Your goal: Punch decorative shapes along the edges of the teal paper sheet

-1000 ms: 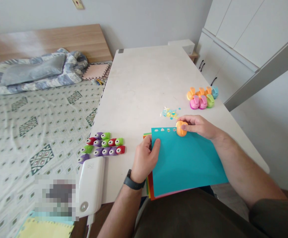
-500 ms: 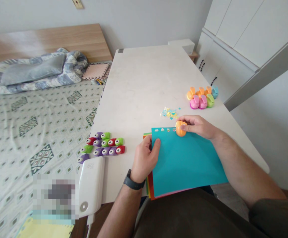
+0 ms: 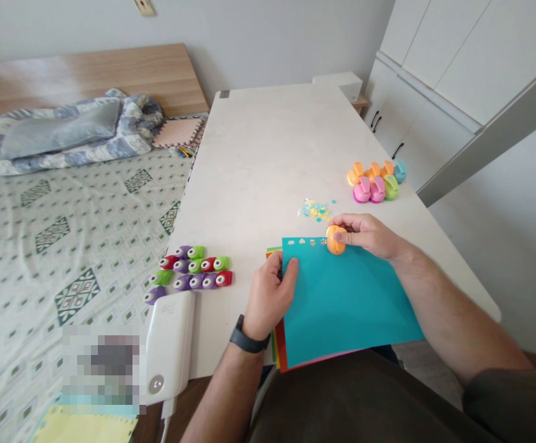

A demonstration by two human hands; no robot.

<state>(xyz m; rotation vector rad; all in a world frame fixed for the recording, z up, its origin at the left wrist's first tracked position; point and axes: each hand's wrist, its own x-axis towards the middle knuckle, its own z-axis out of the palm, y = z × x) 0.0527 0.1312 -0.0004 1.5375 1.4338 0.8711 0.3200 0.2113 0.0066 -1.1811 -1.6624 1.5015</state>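
Note:
A teal paper sheet (image 3: 346, 301) lies on top of a stack of coloured sheets at the near edge of the white table (image 3: 268, 154). Small shapes are punched out along its far edge. My right hand (image 3: 369, 235) is closed round an orange paper punch (image 3: 335, 239) that sits on that far edge. My left hand (image 3: 270, 295) pinches the sheet's left edge, thumb on top.
Several small red, purple and green punches (image 3: 194, 271) lie left of the paper. Larger pink, orange, green and blue punches (image 3: 376, 181) stand at the right edge. Paper cut-outs (image 3: 316, 209) are scattered beyond the sheet. A white device (image 3: 170, 344) sits at the near-left corner; a bed is to the left.
The orange punch and my right hand have shifted very slightly to the left along the sheet's far edge. My left hand has stayed put.

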